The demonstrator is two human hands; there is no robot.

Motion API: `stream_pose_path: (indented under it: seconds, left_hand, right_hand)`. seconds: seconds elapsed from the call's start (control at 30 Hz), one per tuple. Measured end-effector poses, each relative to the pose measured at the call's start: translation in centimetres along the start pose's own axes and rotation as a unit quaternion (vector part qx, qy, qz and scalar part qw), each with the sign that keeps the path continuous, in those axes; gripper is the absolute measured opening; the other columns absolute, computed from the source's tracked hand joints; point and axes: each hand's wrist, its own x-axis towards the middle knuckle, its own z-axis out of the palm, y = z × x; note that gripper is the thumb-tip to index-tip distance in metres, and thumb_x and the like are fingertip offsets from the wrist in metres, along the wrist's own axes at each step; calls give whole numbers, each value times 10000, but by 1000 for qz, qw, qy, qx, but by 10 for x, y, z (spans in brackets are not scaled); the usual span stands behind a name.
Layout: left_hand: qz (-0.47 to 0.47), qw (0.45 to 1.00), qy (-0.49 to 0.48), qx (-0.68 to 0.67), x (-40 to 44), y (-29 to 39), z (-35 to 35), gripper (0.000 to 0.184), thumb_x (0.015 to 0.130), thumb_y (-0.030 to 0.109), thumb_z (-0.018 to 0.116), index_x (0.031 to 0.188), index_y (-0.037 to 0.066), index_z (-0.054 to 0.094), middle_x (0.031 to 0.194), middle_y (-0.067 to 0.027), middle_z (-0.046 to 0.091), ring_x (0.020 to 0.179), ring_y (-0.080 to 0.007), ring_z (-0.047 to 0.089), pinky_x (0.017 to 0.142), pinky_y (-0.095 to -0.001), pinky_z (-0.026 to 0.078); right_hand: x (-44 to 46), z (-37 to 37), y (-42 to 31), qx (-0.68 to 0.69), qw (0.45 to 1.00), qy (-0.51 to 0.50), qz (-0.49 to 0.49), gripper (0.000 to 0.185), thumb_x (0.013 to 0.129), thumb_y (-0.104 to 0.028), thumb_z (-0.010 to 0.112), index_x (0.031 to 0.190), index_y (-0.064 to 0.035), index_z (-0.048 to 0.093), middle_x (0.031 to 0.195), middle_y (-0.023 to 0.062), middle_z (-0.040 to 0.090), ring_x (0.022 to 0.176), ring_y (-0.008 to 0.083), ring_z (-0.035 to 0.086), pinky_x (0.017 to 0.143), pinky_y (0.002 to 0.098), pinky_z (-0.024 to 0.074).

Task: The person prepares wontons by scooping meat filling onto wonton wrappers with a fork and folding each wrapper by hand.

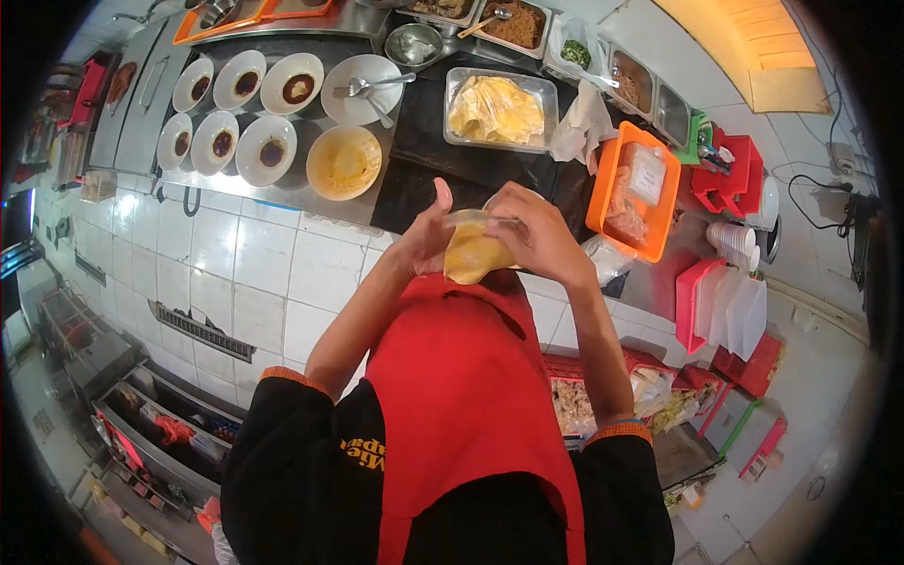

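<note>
A thin yellow dough sheet, like a wonton wrapper, is held up in front of the red apron, between my two hands. My left hand supports its left side with the thumb raised; the other fingers are partly hidden behind it. With bent fingers, my right hand grips its upper right edge. A pale rim shows behind the right hand, too covered to name. Just beyond, a clear tray holds a pile of similar yellow sheets. To the left stands a bowl with yellow residue inside.
Several white bowls with dark sauce stand in two rows at the left. A larger bowl holds a fork and spoon. An orange tray with bagged food is at the right, near a crumpled plastic bag. Food pans line the back.
</note>
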Motion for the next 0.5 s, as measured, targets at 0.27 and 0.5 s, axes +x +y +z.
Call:
stream_pose_path:
  seconds: [0.27,0.5]
  left_hand:
    - [13,969,41,241,-9,-10,-22,1169,703,899,476,1505,58,346,1449,-176,493,1290,-317,546,1003,-479,514]
    - [17,994,24,104,-11,-14,-25,1027,813,758,553,1476,-1,358,1406,-196,529,1283,-338,555,1038,-513,497]
  right_hand:
    - [2,-3,1,28,998,22,49,168,774,-20,708,885,-35,583,837,101,593,762,274,628,678,357,502]
    - [4,-10,7,174,981,65,62,193,829,43,683,1012,-13,654,946,39,617,830,145,609,724,278,495]
